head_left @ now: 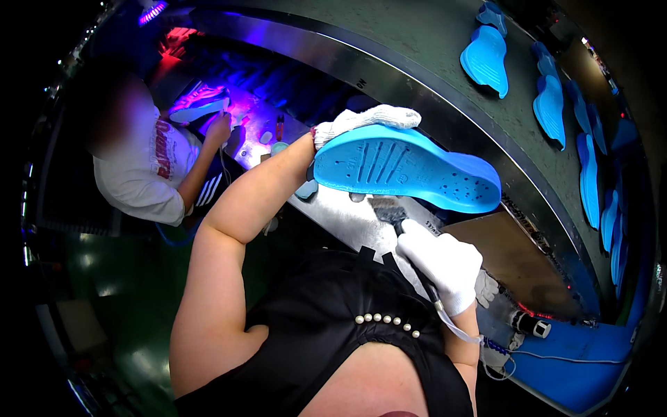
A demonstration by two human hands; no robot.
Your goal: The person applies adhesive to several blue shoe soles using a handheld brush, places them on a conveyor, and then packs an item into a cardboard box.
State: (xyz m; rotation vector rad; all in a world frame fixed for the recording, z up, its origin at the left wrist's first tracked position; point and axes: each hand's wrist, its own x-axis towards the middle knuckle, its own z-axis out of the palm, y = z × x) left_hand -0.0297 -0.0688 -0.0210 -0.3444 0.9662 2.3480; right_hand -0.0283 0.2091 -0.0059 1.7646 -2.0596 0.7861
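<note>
A blue shoe sole (pixel 403 170) is held up above the workbench, its face with grooves and small holes turned toward me. My left hand (pixel 365 123), in a white knit glove, grips it along the far edge; the sole hides part of the fingers. Just below the sole and to the right, my right hand (pixel 443 267), also in a white glove, is closed around the dark handle of a brush (pixel 389 210). The bristles sit close under the sole's near edge; whether they touch it I cannot tell. A pale tube or cord runs from the handle's lower end.
A metal workbench (pixel 333 214) lies beneath my hands, with a brown board (pixel 517 260) to the right. Beyond a metal rail, a green conveyor belt (pixel 417 38) carries several blue soles (pixel 550 111). At left, a co-worker (pixel 149 156) holds a shoe (pixel 198 104) under purple light.
</note>
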